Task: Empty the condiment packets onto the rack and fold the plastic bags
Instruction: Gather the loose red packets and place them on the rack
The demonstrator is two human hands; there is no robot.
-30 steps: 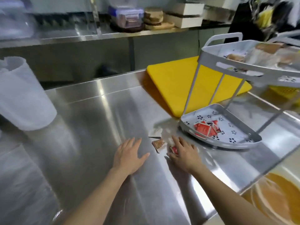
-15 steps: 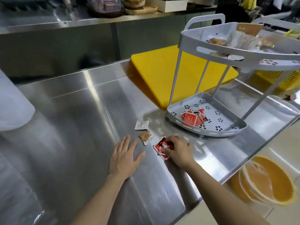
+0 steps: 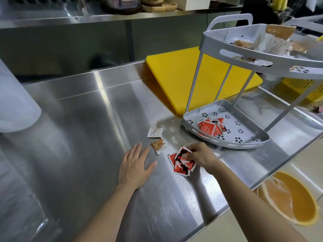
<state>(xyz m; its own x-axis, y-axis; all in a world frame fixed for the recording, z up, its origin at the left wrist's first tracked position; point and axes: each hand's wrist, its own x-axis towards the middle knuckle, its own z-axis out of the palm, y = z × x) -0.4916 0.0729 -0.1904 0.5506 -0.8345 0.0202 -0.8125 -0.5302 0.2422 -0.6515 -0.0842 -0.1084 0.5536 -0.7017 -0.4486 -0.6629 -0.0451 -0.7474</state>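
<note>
**Gathering stray packets off the counter**

The right hand (image 3: 201, 154) is pinching a cluster of red packets (image 3: 182, 162) on the steel counter (image 3: 87, 119), just beside the rack (image 3: 244, 144); the left hand (image 3: 134, 166) is lying flat, fingers spread, holding nothing. Next, probably, lifting them into the rack's lower tray

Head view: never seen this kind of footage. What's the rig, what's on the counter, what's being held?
No machine here: a person wears a camera on the head, looking down at their own bare hands. The left hand lies flat on the steel counter. The right hand pinches a small stack of red packets with its fingers. Two loose packets, one white and one brown, lie nearby. A grey two-tier rack already holds more red packets below, beside a yellow cutting board.
</note>
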